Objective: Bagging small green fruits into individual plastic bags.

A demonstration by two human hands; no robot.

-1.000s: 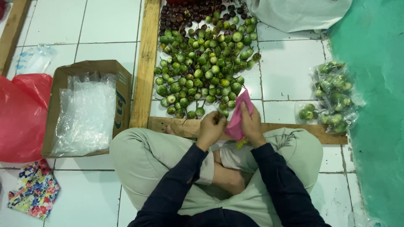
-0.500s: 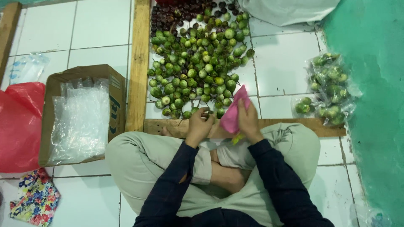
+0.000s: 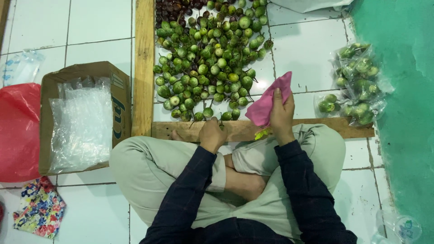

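I sit cross-legged on a white tiled floor behind a low wooden frame (image 3: 143,68). A heap of small round green eggplants (image 3: 208,63) lies inside it, with dark purple ones (image 3: 172,8) at the far end. My right hand (image 3: 281,118) holds a pink cloth (image 3: 270,103) upright over the near plank, with something small and yellow-green under the palm. My left hand (image 3: 212,133) rests knuckles-up on the plank at the heap's near edge, fingers curled; what it holds is hidden.
A cardboard box (image 3: 81,117) of clear plastic bags stands to my left, with a red plastic bag (image 3: 18,131) and a floral cloth (image 3: 38,212) beyond it. Filled clear bags of green eggplants (image 3: 357,86) lie at right beside a green mat (image 3: 402,90).
My hands have drawn apart: the left went down to the plank at the heap's edge, while the right stayed up with the pink cloth.
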